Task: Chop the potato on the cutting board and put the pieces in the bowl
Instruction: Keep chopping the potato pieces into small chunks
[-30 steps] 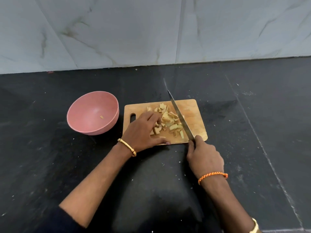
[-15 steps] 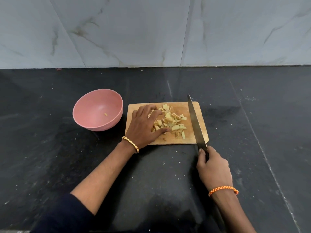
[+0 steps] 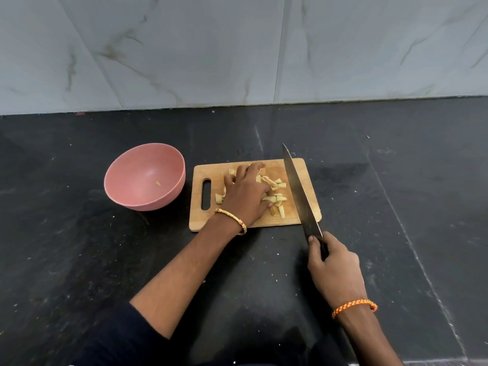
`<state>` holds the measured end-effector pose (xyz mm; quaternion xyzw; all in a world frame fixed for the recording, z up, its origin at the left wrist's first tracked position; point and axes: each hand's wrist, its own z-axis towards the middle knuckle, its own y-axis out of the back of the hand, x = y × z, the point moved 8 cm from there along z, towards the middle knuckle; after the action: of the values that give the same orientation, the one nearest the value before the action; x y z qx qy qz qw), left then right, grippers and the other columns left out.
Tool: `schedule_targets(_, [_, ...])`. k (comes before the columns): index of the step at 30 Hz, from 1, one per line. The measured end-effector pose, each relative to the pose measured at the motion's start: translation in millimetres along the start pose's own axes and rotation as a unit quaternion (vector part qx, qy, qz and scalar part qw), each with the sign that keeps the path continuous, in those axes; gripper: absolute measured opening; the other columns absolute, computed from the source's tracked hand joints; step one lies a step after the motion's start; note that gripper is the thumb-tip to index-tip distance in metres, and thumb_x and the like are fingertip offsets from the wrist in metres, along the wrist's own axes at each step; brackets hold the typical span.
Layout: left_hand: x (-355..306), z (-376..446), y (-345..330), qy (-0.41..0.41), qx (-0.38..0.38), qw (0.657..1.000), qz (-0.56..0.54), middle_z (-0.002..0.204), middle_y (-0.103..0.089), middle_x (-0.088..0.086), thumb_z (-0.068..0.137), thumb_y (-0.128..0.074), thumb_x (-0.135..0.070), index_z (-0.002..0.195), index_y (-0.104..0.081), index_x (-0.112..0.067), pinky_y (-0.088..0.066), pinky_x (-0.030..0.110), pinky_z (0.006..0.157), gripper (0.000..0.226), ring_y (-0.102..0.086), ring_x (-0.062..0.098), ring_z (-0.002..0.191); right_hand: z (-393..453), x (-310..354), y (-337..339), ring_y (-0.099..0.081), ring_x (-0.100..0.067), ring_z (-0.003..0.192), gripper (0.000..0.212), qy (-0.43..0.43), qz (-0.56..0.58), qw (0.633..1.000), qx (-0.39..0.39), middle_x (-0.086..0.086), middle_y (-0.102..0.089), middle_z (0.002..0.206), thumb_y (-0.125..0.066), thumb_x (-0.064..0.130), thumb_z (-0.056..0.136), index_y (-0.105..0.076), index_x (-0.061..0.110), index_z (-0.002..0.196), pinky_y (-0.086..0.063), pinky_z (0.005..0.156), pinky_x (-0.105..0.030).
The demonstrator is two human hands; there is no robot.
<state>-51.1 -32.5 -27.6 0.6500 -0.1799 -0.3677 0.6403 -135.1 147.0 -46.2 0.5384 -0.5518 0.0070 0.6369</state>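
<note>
Potato pieces [image 3: 274,198], pale yellow, small, irregular, heaped on wooden cutting board [image 3: 306,170]

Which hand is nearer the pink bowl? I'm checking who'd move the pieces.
Left. The left hand lies over the potato pieces beside the pink bowl; the right hand grips the knife farther off.
</note>
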Motion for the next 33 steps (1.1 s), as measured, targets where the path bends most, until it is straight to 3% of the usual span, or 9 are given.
schedule_targets(7, [-12, 2, 6, -0.054, 0.013, 0.998, 0.034, 0.149, -0.028, -0.005, 0.084, -0.061, -0.033, 0.095, -0.07, -0.023, -0.022, 0.038, 0.09, 0.018, -0.023, 0.019, 0.129, -1, -6, 0, -0.055, -0.024, 0.056, 0.025, -0.023, 0.031, 0.999, 0.011, -0.009, -0.061, 0.063, -0.047, 0.028, 0.095, -0.059, 0.009, 0.084, -0.048, 0.056, -0.037])
schedule_targets(13, [-9, 5, 3, -0.054, 0.07, 0.993, 0.084, 0.155, -0.009, -0.001, 0.083, -0.062, -0.036, 0.097, -0.067, -0.026, -0.022, 0.043, 0.099, 0.018, -0.017, 0.024, 0.134, 1, -9, 7, -0.052, -0.02, 0.054, 0.027, -0.036, 0.057, 0.998, 0.012, -0.007, -0.058, 0.062, -0.046, 0.028, 0.096, -0.06, 0.009, 0.083, -0.047, 0.055, -0.036])
schedule_targets(17, [-9, 9, 1, -0.061, 0.066, 0.994, 0.066, 0.153, -0.017, -0.002, 0.08, -0.062, -0.031, 0.084, -0.067, -0.023, -0.023, 0.041, 0.096, 0.011, -0.022, 0.023, 0.131, 1, -9, 5, -0.05, -0.017, 0.053, 0.026, -0.038, 0.062, 0.997, 0.018, -0.006, -0.058, 0.062, -0.047, 0.027, 0.096, -0.06, 0.009, 0.083, -0.042, 0.052, -0.03])
schedule_targets(20, [-3, 10, 4, -0.055, 0.039, 0.998, 0.015, 0.149, -0.026, -0.005, 0.083, -0.061, -0.034, 0.085, -0.068, -0.022, -0.021, 0.036, 0.093, 0.014, -0.025, 0.019, 0.129, 1, -11, 4, -0.049, -0.018, 0.052, 0.028, -0.042, 0.057, 0.997, 0.013, -0.008, -0.057, 0.062, -0.047, 0.027, 0.096, -0.06, 0.006, 0.083, -0.042, 0.052, -0.031])
schedule_targets(25, [37, 8, 37, 0.043, -0.11, 0.978, -0.173, 0.134, -0.046, -0.006, 0.086, -0.061, -0.025, 0.096, -0.068, -0.023, -0.019, 0.03, 0.092, 0.013, -0.039, 0.013, 0.123, 1, -11, -1, -0.058, -0.024, 0.057, 0.026, -0.049, 0.015, 0.998, 0.024, -0.008, -0.061, 0.063, -0.046, 0.029, 0.095, -0.058, 0.012, 0.081, -0.047, 0.055, -0.034])
schedule_targets(30, [44, 9, 15, 0.028, -0.006, 0.992, -0.126, 0.141, -0.04, -0.004, 0.08, -0.065, -0.041, 0.118, -0.057, -0.033, -0.022, 0.044, 0.106, 0.039, -0.03, 0.018, 0.133, 12, 3, -5, -0.06, -0.025, 0.066, 0.026, -0.034, -0.035, 0.998, 0.033, -0.007, -0.061, 0.068, -0.044, 0.032, 0.095, -0.057, 0.014, 0.082, -0.044, 0.056, -0.03])
schedule_targets(33, [35, 15, -1, 0.015, 0.023, 0.997, -0.079, 0.144, -0.037, -0.004, 0.082, -0.06, -0.046, 0.115, -0.059, -0.035, -0.02, 0.044, 0.106, 0.034, -0.026, 0.018, 0.136, 17, 12, -5, -0.059, -0.023, 0.065, 0.025, -0.023, -0.036, 0.998, 0.039, -0.005, -0.061, 0.068, -0.044, 0.032, 0.095, -0.058, 0.014, 0.084, -0.045, 0.056, -0.031])
